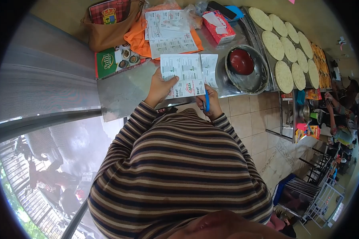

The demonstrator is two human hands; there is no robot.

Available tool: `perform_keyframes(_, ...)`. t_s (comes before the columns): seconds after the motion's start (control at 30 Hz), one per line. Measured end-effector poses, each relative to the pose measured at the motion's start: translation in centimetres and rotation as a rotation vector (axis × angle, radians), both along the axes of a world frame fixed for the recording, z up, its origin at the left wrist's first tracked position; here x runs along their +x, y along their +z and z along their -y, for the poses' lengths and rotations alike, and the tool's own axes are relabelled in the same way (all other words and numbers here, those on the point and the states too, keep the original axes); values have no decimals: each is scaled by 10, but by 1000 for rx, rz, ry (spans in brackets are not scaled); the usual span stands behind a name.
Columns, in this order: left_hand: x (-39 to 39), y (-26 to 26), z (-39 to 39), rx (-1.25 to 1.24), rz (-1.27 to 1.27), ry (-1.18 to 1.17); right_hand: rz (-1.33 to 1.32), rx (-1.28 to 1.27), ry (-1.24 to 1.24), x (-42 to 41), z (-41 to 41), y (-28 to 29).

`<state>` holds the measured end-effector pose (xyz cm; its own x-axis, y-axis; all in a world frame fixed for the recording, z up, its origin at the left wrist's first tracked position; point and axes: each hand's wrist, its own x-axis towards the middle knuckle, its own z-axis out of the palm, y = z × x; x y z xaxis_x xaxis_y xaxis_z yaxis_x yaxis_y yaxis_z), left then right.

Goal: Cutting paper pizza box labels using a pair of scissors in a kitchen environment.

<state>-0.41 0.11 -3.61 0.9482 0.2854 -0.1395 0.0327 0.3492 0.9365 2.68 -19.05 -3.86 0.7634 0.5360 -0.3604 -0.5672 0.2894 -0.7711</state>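
My left hand grips the left edge of a printed label sheet, its thumb lying on top of the paper. At the lower right corner of this sheet, my right hand holds scissors with a blue handle. The scissor blades are mostly hidden, lying along a gap between the sheet and a narrower printed strip on its right. Both papers are held over the front of a metal table. I cannot tell whether the strip is still joined to the sheet.
Behind lie more label sheets on orange cloth, with a tissue box to their right. A metal bowl holds a red bowl. Flat dough rounds cover a tray at right. Another person is at far right.
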Motion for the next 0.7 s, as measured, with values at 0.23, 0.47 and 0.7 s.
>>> perform_keyframes(0.23,4,-16,0,-36,-41,4,-40,-64,31,7,1,-17)
perform_keyframes(0.47,8,-37,0,-10,-103,15,-88,-99,74,13,1,-27)
perform_keyframes(0.7,13,-64,-2,-11,-132,22,-135,-119,83,20,1,-44)
